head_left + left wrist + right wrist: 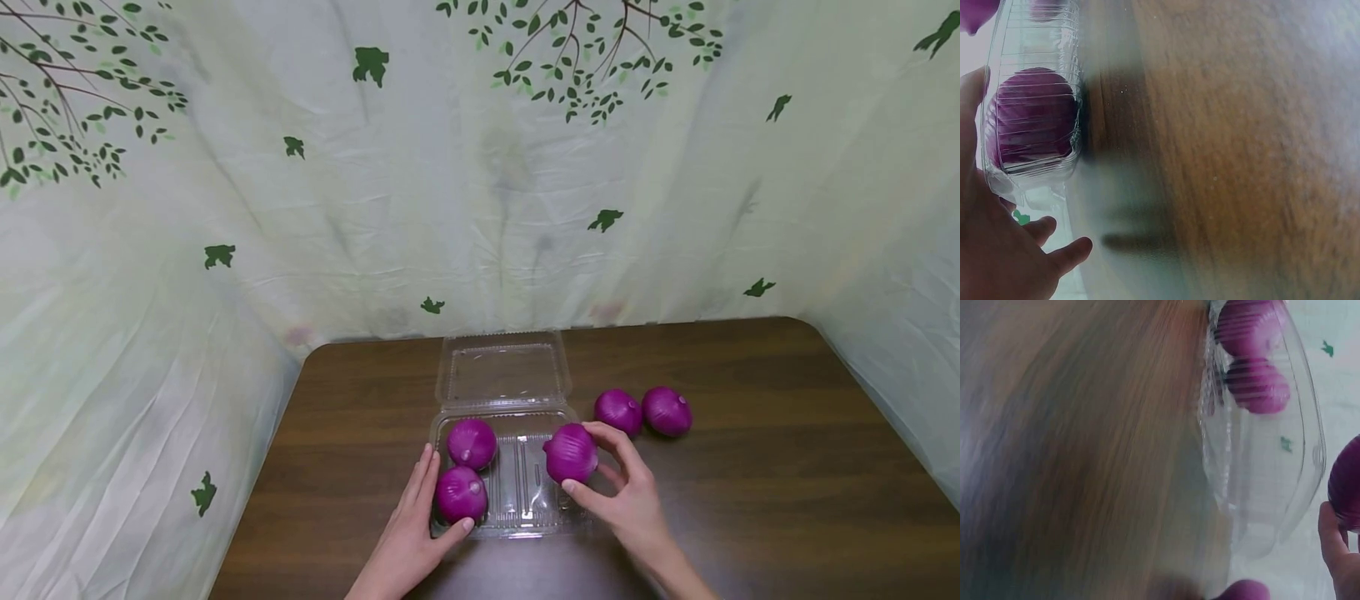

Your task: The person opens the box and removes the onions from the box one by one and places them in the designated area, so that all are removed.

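A clear plastic clamshell container [521, 477] lies with its lid [502, 373] folded back. Two red onions sit along its left side, one behind [472, 443] and one in front [461, 494]. My left hand [411, 525] touches the container's front left corner, fingers extended along the side and thumb at the front rim. In the left wrist view, the front onion [1035, 119] shows through the ribbed wall. My right hand [626, 492] grips another red onion [571, 453] between thumb and fingers, over the container's right side. That held onion [1347, 484] appears above the rim in the right wrist view.
Two more red onions, one nearer [618, 412] and one further right [667, 411], rest side by side on the brown wooden table [765, 467], right of the container. A pale cloth [495, 208] with printed leaves hangs behind the table and along both sides.
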Demonstrator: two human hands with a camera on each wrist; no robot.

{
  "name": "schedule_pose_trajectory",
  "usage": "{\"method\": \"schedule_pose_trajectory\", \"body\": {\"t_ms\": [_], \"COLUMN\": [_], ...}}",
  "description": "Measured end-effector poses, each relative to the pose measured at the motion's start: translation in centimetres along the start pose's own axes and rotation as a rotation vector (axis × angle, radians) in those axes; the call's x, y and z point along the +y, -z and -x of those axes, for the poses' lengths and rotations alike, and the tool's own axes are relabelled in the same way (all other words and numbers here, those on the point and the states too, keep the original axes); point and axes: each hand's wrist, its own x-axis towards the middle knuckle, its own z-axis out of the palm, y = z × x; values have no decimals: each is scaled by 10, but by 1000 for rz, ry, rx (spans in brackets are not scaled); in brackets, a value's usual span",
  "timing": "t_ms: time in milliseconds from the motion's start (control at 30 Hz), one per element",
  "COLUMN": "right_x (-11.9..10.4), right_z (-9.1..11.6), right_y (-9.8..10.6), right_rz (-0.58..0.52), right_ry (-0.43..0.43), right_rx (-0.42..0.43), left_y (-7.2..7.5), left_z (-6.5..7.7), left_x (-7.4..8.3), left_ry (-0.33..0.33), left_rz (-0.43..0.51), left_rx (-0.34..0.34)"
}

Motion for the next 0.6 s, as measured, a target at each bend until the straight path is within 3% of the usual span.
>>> {"method": "schedule_pose_trajectory", "body": {"t_ms": [600], "right_x": [3], "right_z": [0], "right_y": [39], "right_rz": [126], "right_ry": [-62], "right_rx": [76], "left_y": [0], "left_z": [-1], "left_x": [-1], "left_ry": [10], "left_rz": [0], "left_rx": [-17]}}
